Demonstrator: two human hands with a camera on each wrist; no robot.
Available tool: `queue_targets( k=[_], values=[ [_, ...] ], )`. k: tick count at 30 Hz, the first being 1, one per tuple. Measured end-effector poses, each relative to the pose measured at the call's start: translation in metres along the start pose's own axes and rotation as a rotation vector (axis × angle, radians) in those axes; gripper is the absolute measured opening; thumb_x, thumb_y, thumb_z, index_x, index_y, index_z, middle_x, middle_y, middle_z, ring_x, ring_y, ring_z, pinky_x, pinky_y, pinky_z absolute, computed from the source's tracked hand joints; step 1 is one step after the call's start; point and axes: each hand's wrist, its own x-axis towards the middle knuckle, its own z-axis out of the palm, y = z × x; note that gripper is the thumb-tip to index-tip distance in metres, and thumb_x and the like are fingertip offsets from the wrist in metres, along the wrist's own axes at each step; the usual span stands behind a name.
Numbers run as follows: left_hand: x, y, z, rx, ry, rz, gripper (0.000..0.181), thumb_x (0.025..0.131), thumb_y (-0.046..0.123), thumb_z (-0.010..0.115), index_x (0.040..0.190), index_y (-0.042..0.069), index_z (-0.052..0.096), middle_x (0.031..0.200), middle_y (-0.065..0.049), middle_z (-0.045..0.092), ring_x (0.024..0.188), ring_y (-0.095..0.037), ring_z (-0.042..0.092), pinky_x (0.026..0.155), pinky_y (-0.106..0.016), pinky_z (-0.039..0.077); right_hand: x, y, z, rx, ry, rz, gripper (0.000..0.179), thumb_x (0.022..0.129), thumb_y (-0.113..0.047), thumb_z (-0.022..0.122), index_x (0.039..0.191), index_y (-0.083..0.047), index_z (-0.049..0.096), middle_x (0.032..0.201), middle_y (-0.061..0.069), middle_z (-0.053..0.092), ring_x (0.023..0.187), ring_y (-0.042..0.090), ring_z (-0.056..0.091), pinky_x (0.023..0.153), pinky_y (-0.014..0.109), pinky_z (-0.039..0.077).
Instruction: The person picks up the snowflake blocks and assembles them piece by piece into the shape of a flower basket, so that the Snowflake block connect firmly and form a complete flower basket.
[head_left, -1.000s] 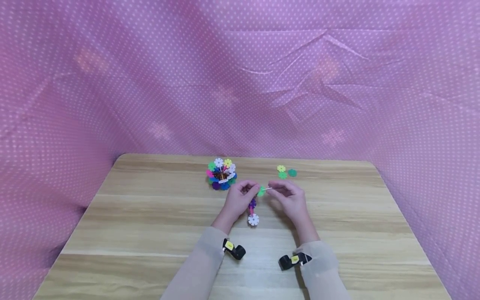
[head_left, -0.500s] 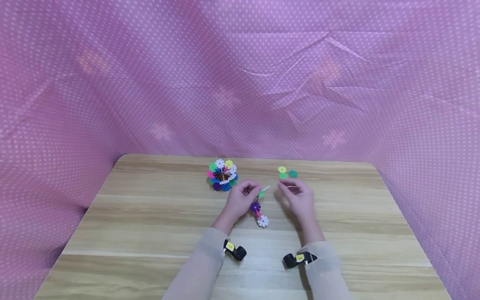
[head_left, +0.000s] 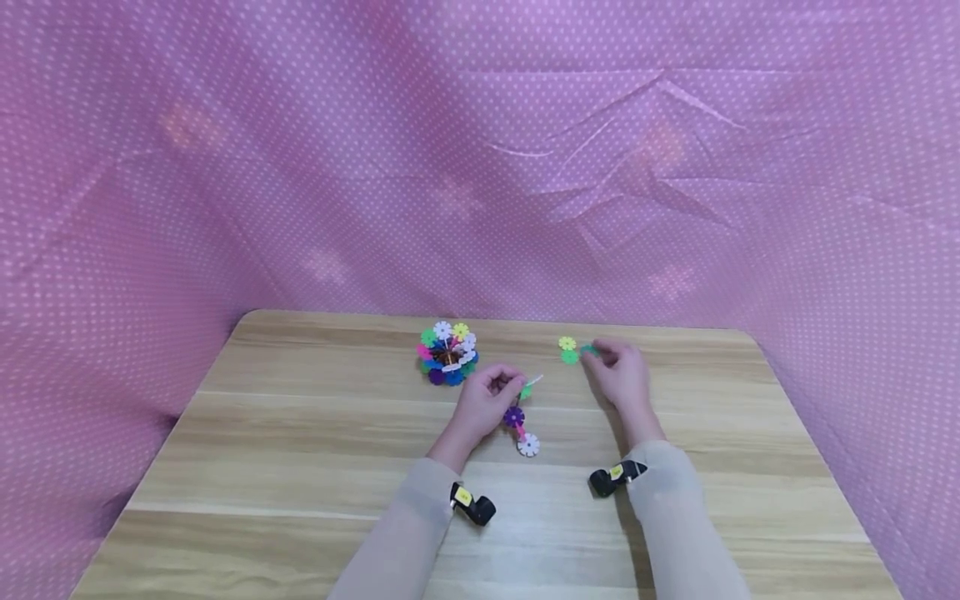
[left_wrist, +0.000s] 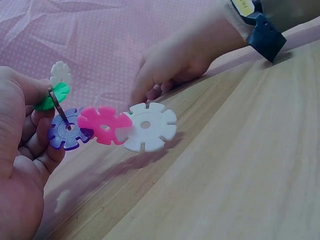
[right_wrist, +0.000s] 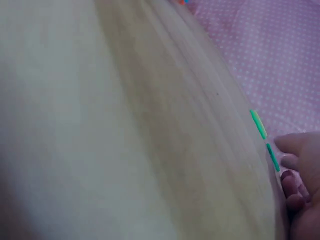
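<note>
In the head view my left hand pinches a chain of joined plastic snowflake discs above the table. The left wrist view shows its parts: a white end disc, a pink disc, a purple disc, an edge-on dark disc, a green disc and a second white disc. Thumb and fingers hold it near the green one. My right hand reaches down at a dark green disc, fingertips at its edge and partly covering it. That disc lies flat in the right wrist view.
A yellow disc and a light green disc lie just left of my right hand. Behind my left hand stands a round, many-coloured assembly of discs. A pink dotted cloth hangs behind the wooden table.
My right hand has moved away from the chain, right and back to the dark green disc. The left hand stays nearly in place with the chain, whose white end has swung right.
</note>
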Motion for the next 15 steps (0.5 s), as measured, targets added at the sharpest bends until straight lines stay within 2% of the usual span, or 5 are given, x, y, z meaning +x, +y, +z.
queue_targets(
  k=[4, 9, 12, 15],
  values=[
    [0.000, 0.000, 0.001, 0.010, -0.003, 0.012, 0.012, 0.104, 0.015, 0.076, 0.109, 0.004, 0.077, 0.091, -0.001, 0.070, 0.080, -0.014, 0.062, 0.071, -0.022, 0.053, 0.004, -0.006, -0.002, -0.062, -0.055, 0.041, 0.040, 0.102, -0.020, 0.079, 0.134, 0.003, 0.072, 0.126, 0.027, 0.068, 0.110, 0.039, 0.066, 0.096, 0.053, 0.055],
    [0.000, 0.001, 0.002, 0.016, 0.002, 0.005, 0.012, 0.105, 0.016, 0.075, 0.109, 0.004, 0.077, 0.092, -0.001, 0.070, 0.080, -0.013, 0.061, 0.071, -0.022, 0.053, -0.001, -0.019, -0.009, -0.003, -0.083, 0.149, 0.037, 0.100, -0.016, 0.080, 0.129, 0.003, 0.069, 0.120, 0.022, 0.072, 0.102, 0.029, 0.066, 0.088, 0.036, 0.057],
    [0.000, 0.002, 0.003, 0.020, 0.004, 0.001, 0.013, 0.105, 0.016, 0.075, 0.109, 0.004, 0.077, 0.092, -0.002, 0.070, 0.081, -0.014, 0.061, 0.072, -0.022, 0.053, -0.010, -0.027, -0.014, 0.109, -0.090, 0.206, 0.035, 0.099, -0.013, 0.080, 0.128, 0.003, 0.068, 0.118, 0.021, 0.074, 0.093, 0.021, 0.069, 0.079, 0.025, 0.059],
    [0.000, 0.003, 0.002, 0.024, 0.004, -0.001, 0.012, 0.105, 0.016, 0.075, 0.109, 0.005, 0.077, 0.092, -0.002, 0.070, 0.081, -0.015, 0.062, 0.072, -0.023, 0.054, -0.021, -0.037, -0.018, 0.244, -0.104, 0.228, 0.036, 0.100, -0.012, 0.080, 0.132, 0.002, 0.068, 0.120, 0.021, 0.076, 0.090, 0.016, 0.072, 0.076, 0.022, 0.061]
  ],
)
